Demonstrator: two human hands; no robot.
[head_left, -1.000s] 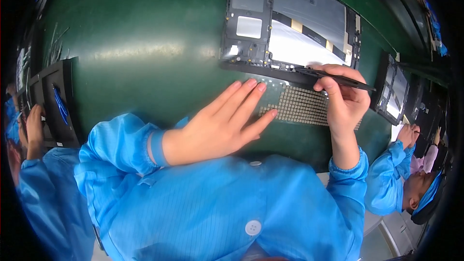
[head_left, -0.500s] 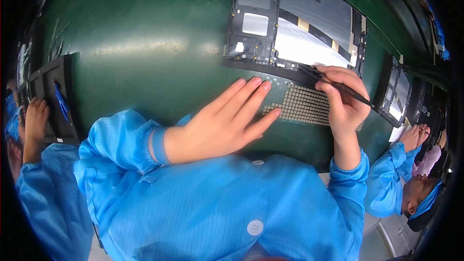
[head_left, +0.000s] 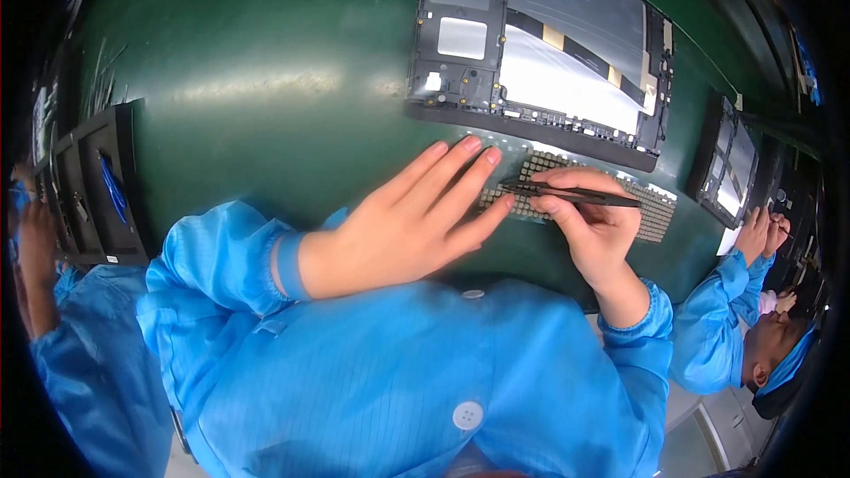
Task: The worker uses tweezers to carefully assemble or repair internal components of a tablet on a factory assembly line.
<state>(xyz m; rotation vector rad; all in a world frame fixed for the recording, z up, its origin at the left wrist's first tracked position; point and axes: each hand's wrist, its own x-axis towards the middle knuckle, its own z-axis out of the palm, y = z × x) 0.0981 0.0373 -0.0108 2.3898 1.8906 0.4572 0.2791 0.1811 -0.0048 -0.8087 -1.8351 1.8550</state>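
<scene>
Black tweezers [head_left: 580,195] are pinched in my right hand [head_left: 602,226], their tips over the left part of a sheet of small square pieces [head_left: 657,214]. The pieces stand in tidy rows on a clear backing; my right hand covers the middle of them. Fingers stretched out, my left hand [head_left: 398,212] lies flat with its fingertips at the sheet's left edge, holding nothing. Just beyond both hands rests a black device frame [head_left: 531,131] with a shiny silver panel [head_left: 553,80] and a dark strip with tan patches across it.
The green work table [head_left: 266,44] spreads out to the left. A black tray [head_left: 124,204] with a blue item stands at the far left, near a co-worker's arm. On the right, another device frame [head_left: 728,168] lies before a co-worker in blue [head_left: 708,327].
My right hand has moved the tweezers from the frame's lower edge down and left to the sheet of pieces. The left hand has stayed nearly still. The frame sits slightly differently.
</scene>
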